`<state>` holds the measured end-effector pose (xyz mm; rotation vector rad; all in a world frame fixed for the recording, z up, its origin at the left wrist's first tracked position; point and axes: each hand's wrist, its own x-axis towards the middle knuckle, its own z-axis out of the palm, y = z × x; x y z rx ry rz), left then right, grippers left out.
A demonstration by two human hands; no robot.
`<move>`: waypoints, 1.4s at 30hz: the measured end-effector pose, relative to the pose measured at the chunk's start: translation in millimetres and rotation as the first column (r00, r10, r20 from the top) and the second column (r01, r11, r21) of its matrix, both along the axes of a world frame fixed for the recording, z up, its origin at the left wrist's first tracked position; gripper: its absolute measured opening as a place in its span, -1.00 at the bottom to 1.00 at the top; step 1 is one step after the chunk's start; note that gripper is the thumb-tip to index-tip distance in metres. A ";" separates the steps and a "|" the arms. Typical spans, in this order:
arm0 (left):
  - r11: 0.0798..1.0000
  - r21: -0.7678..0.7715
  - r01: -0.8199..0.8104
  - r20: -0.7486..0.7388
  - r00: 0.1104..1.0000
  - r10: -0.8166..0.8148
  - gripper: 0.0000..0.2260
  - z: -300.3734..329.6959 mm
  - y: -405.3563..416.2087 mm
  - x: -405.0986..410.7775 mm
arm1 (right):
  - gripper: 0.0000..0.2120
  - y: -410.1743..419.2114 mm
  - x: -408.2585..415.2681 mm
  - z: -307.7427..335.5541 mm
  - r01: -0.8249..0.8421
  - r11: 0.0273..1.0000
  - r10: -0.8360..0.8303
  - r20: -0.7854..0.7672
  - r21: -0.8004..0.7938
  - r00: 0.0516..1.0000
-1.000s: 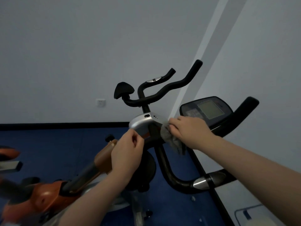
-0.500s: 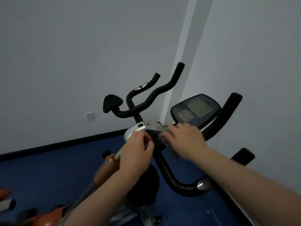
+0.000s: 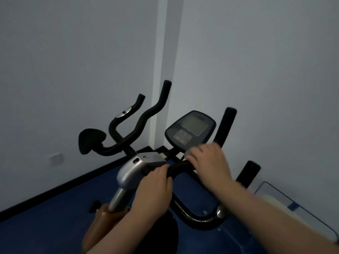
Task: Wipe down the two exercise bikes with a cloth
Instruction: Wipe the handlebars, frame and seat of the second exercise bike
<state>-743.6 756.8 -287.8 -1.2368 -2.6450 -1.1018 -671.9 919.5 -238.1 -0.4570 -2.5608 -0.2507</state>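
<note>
Left hand (image 3: 156,187) grips the black handlebar (image 3: 178,166) beside the silver housing (image 3: 134,167). Right hand (image 3: 209,162), blurred, fingers curled over the grey cloth (image 3: 189,154) below the console (image 3: 190,130).

A dark blue floor (image 3: 55,222) fills the lower part of the view, bounded along the grey wall by a black skirting strip (image 3: 64,186) that runs to the room's corner. On it stand two exercise bikes — the nearer one with an orange frame (image 3: 102,222) and a silver stem, the farther black one (image 3: 194,217) rising in a curved tube. At the right edge, a pale object (image 3: 275,202) with a thin dark outline lies low — too blurred to identify.
</note>
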 end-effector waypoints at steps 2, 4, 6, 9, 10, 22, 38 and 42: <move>1.000 0.015 0.012 0.032 0.999 -0.012 -0.71 0.0 -1.9 -1.0 | -0.82 -20.5 -0.8 -23.0 -0.004 0.983 -0.030 -0.179 -0.183 0.983; 0.999 0.021 0.025 0.030 0.999 -0.026 -0.74 1.7 -3.2 -1.3 | -0.86 -32.2 -5.3 -27.6 -0.026 0.965 -0.039 -0.241 -0.261 0.970; 0.999 0.004 0.049 0.013 0.999 -0.049 -0.72 2.3 -3.6 -0.5 | -0.79 -18.3 -4.3 -14.1 -0.042 0.967 0.009 -0.134 -0.250 0.991; 0.997 -0.047 0.060 -0.062 0.996 -0.063 -0.63 0.6 -3.6 0.7 | -0.74 10.8 5.3 14.6 -0.006 0.972 -0.021 -0.113 -0.233 0.993; 0.996 -0.067 0.059 -0.080 0.995 -0.064 -0.60 -0.6 -3.6 1.0 | -0.74 13.3 8.2 17.9 0.049 0.976 -0.079 -0.133 -0.213 0.988; 0.987 -0.156 0.032 -0.113 0.992 -0.050 -0.55 -0.4 -3.9 2.8 | -0.81 -1.4 8.0 17.0 0.125 0.926 -0.256 -0.349 -0.356 0.902; 0.992 0.091 0.087 0.008 0.996 -0.089 -0.61 34.7 67.0 16.6 | -0.85 66.5 23.0 65.5 -0.062 0.977 -0.016 -0.360 -0.204 0.933; 0.999 -0.036 0.013 0.004 1.000 -0.013 -0.68 37.0 112.8 17.5 | -0.91 77.9 30.1 45.0 -0.151 0.974 0.141 -0.072 -0.169 0.987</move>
